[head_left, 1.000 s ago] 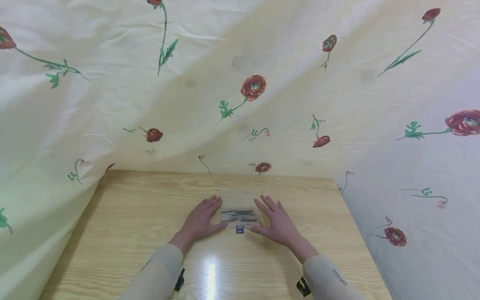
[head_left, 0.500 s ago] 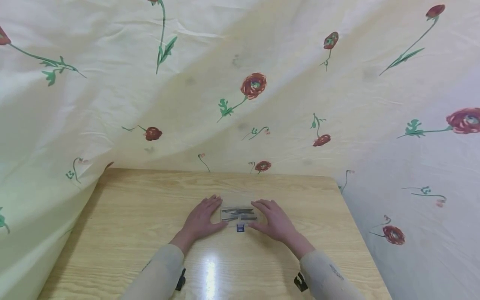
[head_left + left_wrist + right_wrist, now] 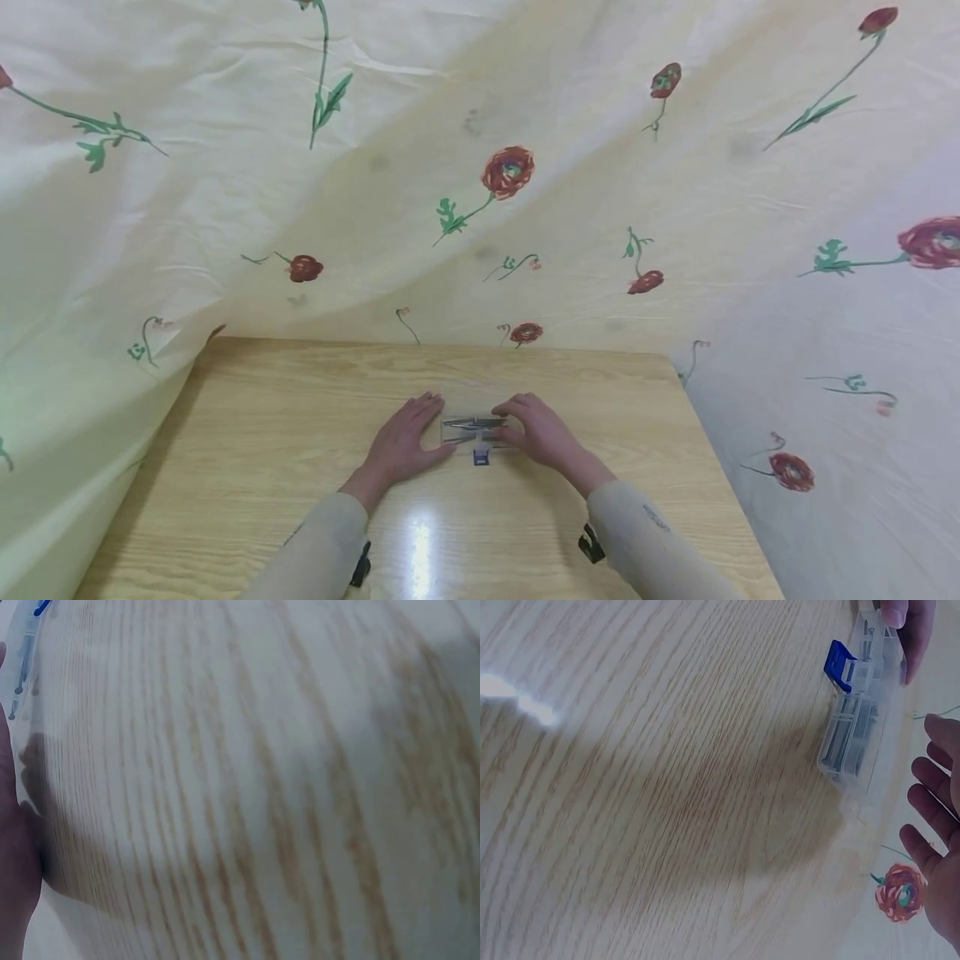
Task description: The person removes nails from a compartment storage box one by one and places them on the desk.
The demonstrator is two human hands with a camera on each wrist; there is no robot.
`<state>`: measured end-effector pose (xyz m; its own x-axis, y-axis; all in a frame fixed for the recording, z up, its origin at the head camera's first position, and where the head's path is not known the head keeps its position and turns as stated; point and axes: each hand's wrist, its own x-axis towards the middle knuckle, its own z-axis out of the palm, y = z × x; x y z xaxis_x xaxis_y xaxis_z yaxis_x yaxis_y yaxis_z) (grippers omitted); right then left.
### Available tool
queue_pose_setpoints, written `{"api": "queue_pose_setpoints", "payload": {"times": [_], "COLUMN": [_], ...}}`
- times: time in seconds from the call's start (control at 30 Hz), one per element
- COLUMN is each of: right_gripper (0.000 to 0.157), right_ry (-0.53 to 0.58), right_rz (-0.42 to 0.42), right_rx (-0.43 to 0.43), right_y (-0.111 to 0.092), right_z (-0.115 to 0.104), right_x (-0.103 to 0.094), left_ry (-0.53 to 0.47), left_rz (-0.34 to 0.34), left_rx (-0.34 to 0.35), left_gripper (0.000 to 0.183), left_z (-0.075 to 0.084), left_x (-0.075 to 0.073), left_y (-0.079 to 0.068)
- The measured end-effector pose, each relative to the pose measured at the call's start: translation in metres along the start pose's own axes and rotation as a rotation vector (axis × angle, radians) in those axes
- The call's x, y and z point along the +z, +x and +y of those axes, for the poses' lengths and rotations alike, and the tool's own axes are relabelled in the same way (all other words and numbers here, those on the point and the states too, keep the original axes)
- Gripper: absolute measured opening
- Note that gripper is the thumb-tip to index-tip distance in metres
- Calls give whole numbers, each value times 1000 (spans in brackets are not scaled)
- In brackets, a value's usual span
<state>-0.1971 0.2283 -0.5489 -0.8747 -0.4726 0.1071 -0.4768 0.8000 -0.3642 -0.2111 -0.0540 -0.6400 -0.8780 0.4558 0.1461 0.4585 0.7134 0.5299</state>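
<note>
A small clear plastic compartment box lies on the table between both hands, with a blue latch on its near side. Inside are several long, thin, dark metal pieces, too small to identify surely. My left hand rests at the box's left side, fingers straight and thumb by the near corner. Over the right end hovers my right hand, its fingers bent and parted from the thumb. In the right wrist view the fingers appear apart from the box, and the latch stands swung outward.
A wood-grain table carries the box near its far side. Behind it and at both sides hangs a pale flowered cloth. A bright light reflection shows on the near tabletop.
My right hand has moved left, over the box's right end, and its spread fingers have bent. The left hand and the box have stayed about where they were.
</note>
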Motion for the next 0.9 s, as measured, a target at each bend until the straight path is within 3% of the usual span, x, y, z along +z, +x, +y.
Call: {"api": "queue_pose_setpoints", "payload": {"times": [0.57,0.9], "right_gripper": [22,19], "right_ry": [-17,-25], "right_rz": [6,15], "right_rx": [-10,-20], "right_y": [10,11], "right_z": [7,7], "right_x": [9,10], "left_ry": [-90,-81], "left_rz": [7,11], "left_rx": [-22,-26], "left_gripper": [86,86], "left_z": [3,4], "left_x": [-1,-1], "left_y": [-1,-1]}}
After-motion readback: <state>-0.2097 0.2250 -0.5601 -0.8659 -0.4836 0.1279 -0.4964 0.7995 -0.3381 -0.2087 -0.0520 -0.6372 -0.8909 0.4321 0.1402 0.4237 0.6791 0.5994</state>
